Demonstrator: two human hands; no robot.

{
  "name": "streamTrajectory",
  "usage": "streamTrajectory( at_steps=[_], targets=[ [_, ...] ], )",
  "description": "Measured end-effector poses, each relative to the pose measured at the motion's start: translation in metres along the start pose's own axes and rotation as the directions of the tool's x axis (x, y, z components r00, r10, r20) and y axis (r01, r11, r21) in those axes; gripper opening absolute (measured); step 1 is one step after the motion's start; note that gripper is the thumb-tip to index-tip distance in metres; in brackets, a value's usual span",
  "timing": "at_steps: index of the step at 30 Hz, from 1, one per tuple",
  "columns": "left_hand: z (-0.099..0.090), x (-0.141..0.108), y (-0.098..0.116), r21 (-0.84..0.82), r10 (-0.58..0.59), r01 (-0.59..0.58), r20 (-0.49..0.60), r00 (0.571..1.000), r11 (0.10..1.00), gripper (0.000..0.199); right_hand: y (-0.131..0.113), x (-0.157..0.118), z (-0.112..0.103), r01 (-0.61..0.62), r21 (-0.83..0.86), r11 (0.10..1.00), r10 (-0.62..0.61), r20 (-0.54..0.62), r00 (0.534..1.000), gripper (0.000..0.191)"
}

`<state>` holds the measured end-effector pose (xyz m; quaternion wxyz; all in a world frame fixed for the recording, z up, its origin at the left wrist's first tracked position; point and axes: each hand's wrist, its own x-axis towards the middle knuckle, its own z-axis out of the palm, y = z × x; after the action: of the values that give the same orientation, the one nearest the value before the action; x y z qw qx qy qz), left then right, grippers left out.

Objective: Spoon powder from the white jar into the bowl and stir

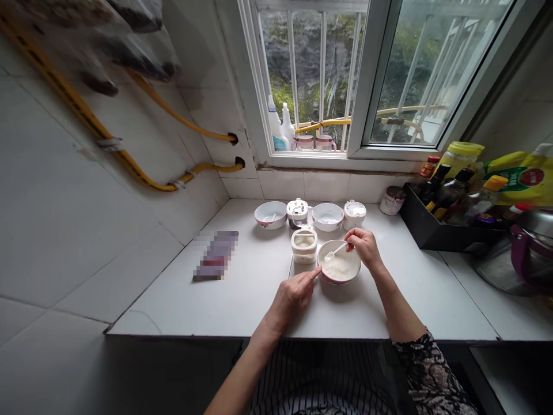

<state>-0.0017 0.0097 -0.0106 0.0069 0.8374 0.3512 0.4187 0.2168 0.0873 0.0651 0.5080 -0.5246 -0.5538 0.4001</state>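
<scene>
A white bowl with a pink-trimmed rim [339, 280] stands at the middle of the white counter [242, 300], holding a pale granular substance [334, 267]. My right hand [363, 246] is above the bowl's far rim, pinching a small white spoon [333, 251] whose tip is in the substance. My left hand [291, 300] lies near the bowl's left side, its extended fingers reaching the rim. Just left of the bowl stands an open white square jar [304, 246].
Behind are two small white bowls [270, 214], two lidded white jars [355, 214] and another lidded jar [297, 212]. A black tray of bottles [444, 225] is at right, with a metal pot [533, 242] beyond. A pixelated flat object [216, 255] lies at left. Yellow gas hoses [173, 173] run along the tiled wall.
</scene>
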Motion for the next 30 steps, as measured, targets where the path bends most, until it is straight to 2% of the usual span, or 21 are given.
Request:
streamTrajectory(
  at_steps=[4,11,18,21,23,25,26,28,30],
  targets=[
    [0.000,0.000,0.000,0.001,0.005,-0.005,-0.004,1.000,1.000,0.048,0.001,0.000,0.001,-0.012,0.001,1.000,0.012,-0.033,0.999,0.014],
    [0.000,-0.001,-0.001,-0.001,0.000,0.000,0.003,1.000,1.000,0.048,-0.001,0.003,-0.004,-0.098,0.171,0.980,0.104,-0.025,0.994,0.011],
    [0.002,-0.002,-0.002,0.030,-0.009,0.009,0.023,1.000,1.000,0.047,-0.004,0.006,-0.002,-0.099,0.206,0.973,0.111,-0.048,0.993,0.007],
    [0.001,-0.002,-0.002,0.031,-0.005,0.004,0.028,1.000,1.000,0.048,-0.007,0.003,0.010,-0.022,0.191,0.981,0.038,-0.082,0.996,0.009],
    [0.000,-0.002,-0.002,0.034,-0.010,0.009,0.037,0.999,0.999,0.048,-0.009,-0.001,0.020,0.123,0.131,0.984,-0.113,-0.084,0.990,0.011],
    [0.000,-0.002,-0.002,0.040,-0.018,0.016,0.052,0.998,0.999,0.049,-0.009,-0.005,0.029,0.330,0.000,0.944,-0.329,-0.049,0.943,0.011],
    [0.000,-0.002,-0.002,0.044,-0.021,0.019,0.056,0.998,0.999,0.050,-0.009,-0.008,0.032,0.440,-0.092,0.893,-0.442,-0.003,0.897,0.009],
    [0.000,-0.003,-0.002,0.052,-0.021,0.018,0.060,0.998,0.998,0.050,-0.008,-0.011,0.036,0.632,-0.267,0.727,-0.620,0.141,0.772,0.010],
    [0.000,-0.003,-0.003,0.059,-0.017,0.014,0.058,0.998,0.998,0.050,-0.007,-0.013,0.037,0.740,-0.353,0.572,-0.702,0.255,0.665,0.016]
  ],
)
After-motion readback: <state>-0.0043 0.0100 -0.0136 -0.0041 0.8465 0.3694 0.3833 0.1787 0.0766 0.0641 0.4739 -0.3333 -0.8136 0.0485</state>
